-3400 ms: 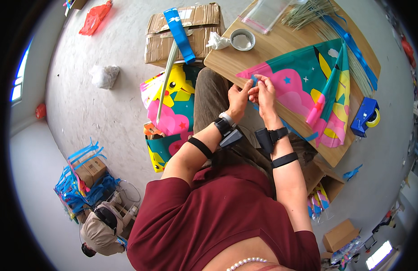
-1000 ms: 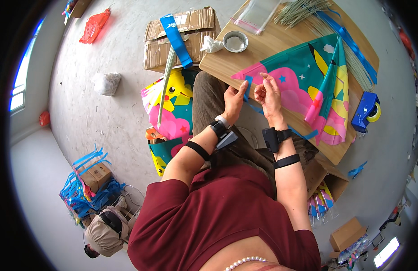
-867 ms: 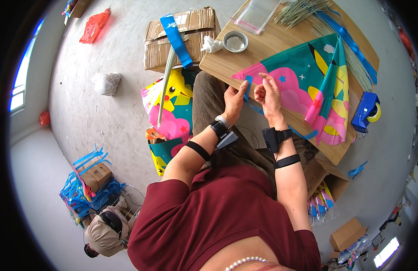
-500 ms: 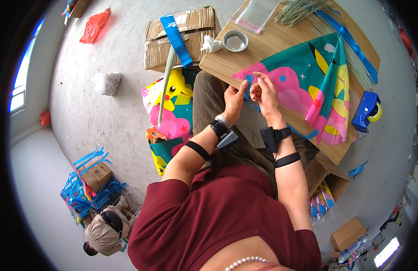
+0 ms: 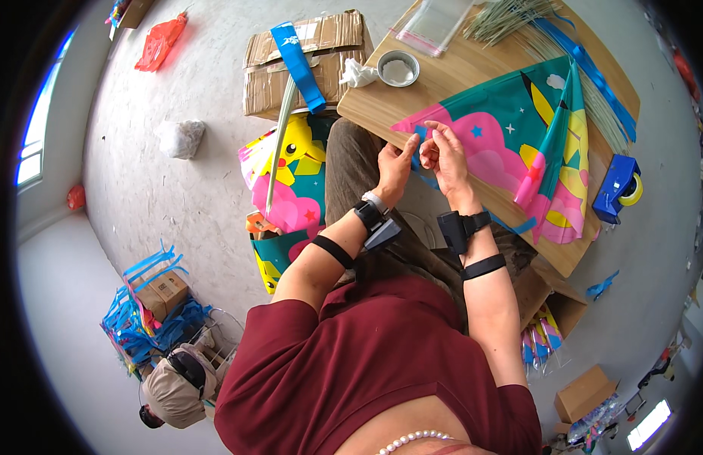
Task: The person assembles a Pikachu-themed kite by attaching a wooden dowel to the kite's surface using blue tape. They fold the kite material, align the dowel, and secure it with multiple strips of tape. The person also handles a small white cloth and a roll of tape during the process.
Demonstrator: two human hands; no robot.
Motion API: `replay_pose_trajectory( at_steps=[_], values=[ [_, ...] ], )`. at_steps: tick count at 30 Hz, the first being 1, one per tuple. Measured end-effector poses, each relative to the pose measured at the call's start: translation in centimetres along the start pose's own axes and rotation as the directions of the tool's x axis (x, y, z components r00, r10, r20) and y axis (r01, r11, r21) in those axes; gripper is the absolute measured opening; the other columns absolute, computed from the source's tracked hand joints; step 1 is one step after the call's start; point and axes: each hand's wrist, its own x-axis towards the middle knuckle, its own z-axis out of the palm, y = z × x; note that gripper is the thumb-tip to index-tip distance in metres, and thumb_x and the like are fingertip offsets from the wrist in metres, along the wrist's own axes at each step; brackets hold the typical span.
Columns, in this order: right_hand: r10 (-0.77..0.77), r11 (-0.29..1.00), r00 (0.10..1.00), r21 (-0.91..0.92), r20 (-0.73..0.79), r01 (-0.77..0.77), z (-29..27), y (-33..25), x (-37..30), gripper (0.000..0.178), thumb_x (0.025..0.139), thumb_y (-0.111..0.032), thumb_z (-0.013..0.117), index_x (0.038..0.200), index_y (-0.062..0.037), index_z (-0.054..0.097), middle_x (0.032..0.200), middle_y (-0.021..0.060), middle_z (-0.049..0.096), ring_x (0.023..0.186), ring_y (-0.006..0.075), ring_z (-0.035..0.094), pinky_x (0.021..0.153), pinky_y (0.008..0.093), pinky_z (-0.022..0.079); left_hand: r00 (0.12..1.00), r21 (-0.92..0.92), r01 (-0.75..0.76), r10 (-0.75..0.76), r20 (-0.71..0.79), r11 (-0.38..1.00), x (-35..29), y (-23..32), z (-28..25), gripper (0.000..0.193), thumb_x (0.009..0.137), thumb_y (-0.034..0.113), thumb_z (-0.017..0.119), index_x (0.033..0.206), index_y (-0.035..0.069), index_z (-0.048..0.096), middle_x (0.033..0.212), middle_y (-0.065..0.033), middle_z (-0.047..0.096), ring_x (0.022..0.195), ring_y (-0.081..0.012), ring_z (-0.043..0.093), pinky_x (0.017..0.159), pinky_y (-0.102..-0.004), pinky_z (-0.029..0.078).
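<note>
Over the table's near edge, my left hand (image 5: 394, 168) is closed, its thumb and fingertips pinching a blue ribbon (image 5: 420, 132). Just beside it, my right hand (image 5: 447, 158) has its fingers curled in a pinch at the same ribbon; the exact grip is partly hidden. Below the hands, the ribbon hangs along the table edge. A triangular kite sail (image 5: 484, 136) in green, pink and yellow cartoon print lies on the wooden table (image 5: 442, 80), its pink tip right behind my fingers. A folded part of the sail stands up at its right side.
On the table are a small round bowl (image 5: 397, 69), clear plastic bags (image 5: 435, 26) and thin sticks (image 5: 511, 21). A blue tape dispenser (image 5: 617, 188) sits at the right edge. Left of my knee are a cardboard box (image 5: 306, 61) and printed fabric (image 5: 290, 201). Another person (image 5: 177, 387) is at lower left.
My hands keep the same pose at the ribbon. The person at lower left has shifted slightly.
</note>
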Motion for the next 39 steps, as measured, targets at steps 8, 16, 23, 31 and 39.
replay_pose_trajectory(
  at_steps=[8, 16, 23, 31, 39],
  values=[
    [0.018, 0.999, 1.000, -0.036, -0.006, -0.018, 0.2, 0.2, 0.0, 0.024, 0.109, -0.020, 0.046, 0.127, -0.0087, 0.056, 0.073, 0.0028, 0.062, 0.057, 0.0111, 0.057, 0.051, 0.0237, 0.045, 1.000, 0.028, 0.021, -0.021, 0.013, 0.999, -0.4, 1.0, 0.0, 0.030, 0.098, 0.031, 0.072, 0.107, 0.004, 0.066, 0.085, 0.0014, 0.067, 0.069, -0.0036, 0.058, 0.059, -0.0217, 0.044],
    [0.020, 0.998, 1.000, -0.059, -0.020, -0.021, 0.4, 0.2, -0.1, 0.024, 0.109, -0.020, 0.046, 0.126, -0.0085, 0.057, 0.073, 0.0025, 0.062, 0.057, 0.0109, 0.056, 0.051, 0.0238, 0.045, 1.000, 0.000, 0.007, -0.007, 0.028, 1.000, -0.3, 0.6, -0.1, 0.030, 0.099, 0.032, 0.072, 0.107, 0.003, 0.065, 0.084, 0.0011, 0.067, 0.067, -0.0048, 0.058, 0.057, -0.0222, 0.043],
    [0.014, 0.996, 0.999, -0.089, -0.035, -0.017, 0.5, 0.2, -0.1, 0.024, 0.109, -0.020, 0.046, 0.126, -0.0084, 0.057, 0.073, 0.0027, 0.062, 0.056, 0.0107, 0.057, 0.050, 0.0238, 0.046, 0.999, 0.007, 0.010, -0.010, 0.033, 1.000, -0.2, 0.6, -0.2, 0.029, 0.099, 0.031, 0.071, 0.105, 0.003, 0.064, 0.081, 0.0012, 0.066, 0.065, -0.0053, 0.057, 0.055, -0.0227, 0.043],
    [0.008, 0.994, 0.999, -0.112, -0.040, -0.012, 0.5, 0.5, 0.2, 0.024, 0.109, -0.019, 0.045, 0.126, -0.0084, 0.056, 0.073, 0.0032, 0.062, 0.055, 0.0108, 0.057, 0.049, 0.0240, 0.046, 0.999, -0.031, 0.001, 0.001, 0.043, 1.000, 0.1, 0.2, -0.2, 0.026, 0.100, 0.028, 0.069, 0.104, 0.003, 0.063, 0.079, 0.0000, 0.065, 0.063, -0.0075, 0.058, 0.056, -0.0245, 0.047],
    [-0.013, 0.987, 0.999, -0.160, -0.048, 0.005, 0.4, 0.7, 0.4, 0.024, 0.109, -0.018, 0.043, 0.126, -0.0080, 0.057, 0.072, 0.0036, 0.063, 0.054, 0.0108, 0.058, 0.048, 0.0243, 0.047, 0.998, -0.057, 0.055, -0.053, 0.046, 0.997, -0.3, 0.6, -0.2, 0.032, 0.098, 0.031, 0.073, 0.105, 0.000, 0.066, 0.087, -0.0013, 0.069, 0.074, -0.0058, 0.059, 0.064, -0.0241, 0.046]
  ],
)
